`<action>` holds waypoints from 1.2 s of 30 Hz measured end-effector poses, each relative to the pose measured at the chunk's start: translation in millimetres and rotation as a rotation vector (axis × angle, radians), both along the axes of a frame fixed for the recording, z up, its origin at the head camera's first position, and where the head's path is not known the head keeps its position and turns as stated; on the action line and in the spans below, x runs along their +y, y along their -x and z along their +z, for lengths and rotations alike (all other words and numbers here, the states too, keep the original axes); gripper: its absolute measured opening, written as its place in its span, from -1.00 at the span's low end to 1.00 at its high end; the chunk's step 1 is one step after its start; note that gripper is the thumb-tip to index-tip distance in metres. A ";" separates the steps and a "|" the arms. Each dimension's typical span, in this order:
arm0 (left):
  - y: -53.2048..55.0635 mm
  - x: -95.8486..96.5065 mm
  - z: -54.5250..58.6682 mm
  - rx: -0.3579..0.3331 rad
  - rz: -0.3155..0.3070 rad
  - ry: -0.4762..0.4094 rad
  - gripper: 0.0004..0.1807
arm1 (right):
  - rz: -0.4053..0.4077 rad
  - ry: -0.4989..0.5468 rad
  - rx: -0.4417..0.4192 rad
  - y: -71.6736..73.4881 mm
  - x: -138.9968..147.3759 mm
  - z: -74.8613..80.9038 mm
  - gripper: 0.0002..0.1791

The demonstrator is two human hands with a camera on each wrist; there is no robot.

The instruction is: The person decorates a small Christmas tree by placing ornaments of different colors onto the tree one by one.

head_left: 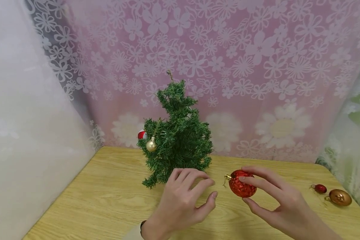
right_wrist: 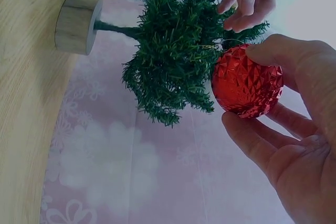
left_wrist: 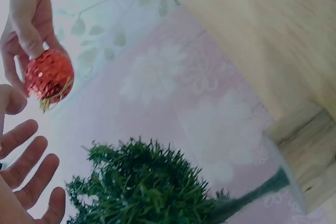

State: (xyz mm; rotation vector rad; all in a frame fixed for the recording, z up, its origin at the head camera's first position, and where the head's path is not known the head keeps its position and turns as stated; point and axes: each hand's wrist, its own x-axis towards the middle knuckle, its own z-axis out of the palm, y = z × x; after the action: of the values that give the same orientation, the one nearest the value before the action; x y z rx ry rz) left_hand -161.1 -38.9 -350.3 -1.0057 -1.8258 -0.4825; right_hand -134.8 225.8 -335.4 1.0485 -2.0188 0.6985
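In the head view my right hand [head_left: 283, 203] holds a faceted red Christmas ball [head_left: 243, 184] between thumb and fingers. The ball's gold cap and loop point left, toward my left hand [head_left: 186, 196]. That hand holds nothing; its fingers are loosely bent and apart from the ball, in front of a small green Christmas tree [head_left: 180, 133]. A gold ball [head_left: 151, 145] and a red-and-white ornament [head_left: 142, 134] hang on the tree's left side. The right wrist view shows the tree's round wooden base [right_wrist: 79, 24] and the red ball [right_wrist: 247, 82] in my grip.
A small red ornament [head_left: 320, 188] and a copper-coloured ball [head_left: 339, 197] lie at the right of the wooden table [head_left: 95, 196]. Behind it hangs a pink flowered curtain [head_left: 243, 66], with a pale sheet [head_left: 26, 116] along the left side.
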 end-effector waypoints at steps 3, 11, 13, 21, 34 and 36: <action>1.3 3.1 -4.1 -0.008 0.014 0.002 -0.90 | 0.016 0.003 0.015 -0.6 -2.7 -0.9 -0.44; 2.6 5.7 -8.6 0.001 0.038 0.011 -0.86 | 0.113 0.003 0.054 -1.9 -12.2 -3.3 -0.50; 2.6 6.2 -9.1 0.000 0.040 0.014 -0.87 | 0.128 0.003 0.043 -2.5 -13.2 -4.2 -0.51; 1.7 5.3 -8.3 -0.010 -0.003 -0.058 -0.96 | 0.080 -0.040 -0.041 -8.0 -9.5 -6.8 -0.49; 2.7 3.3 -8.7 0.203 -0.008 -0.039 -0.83 | 0.208 -0.007 -0.233 -4.7 -15.5 -19.4 -0.53; 2.8 4.1 -9.4 0.214 -0.025 -0.029 -0.84 | 0.181 0.006 -0.237 -5.7 -19.6 -19.3 -0.51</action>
State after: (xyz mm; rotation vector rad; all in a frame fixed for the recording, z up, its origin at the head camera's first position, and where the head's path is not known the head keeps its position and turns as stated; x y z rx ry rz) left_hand -163.8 -34.8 -359.7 -1.0210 -1.6133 -0.3999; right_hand -129.1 206.2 -354.7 1.2028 -2.1359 0.9626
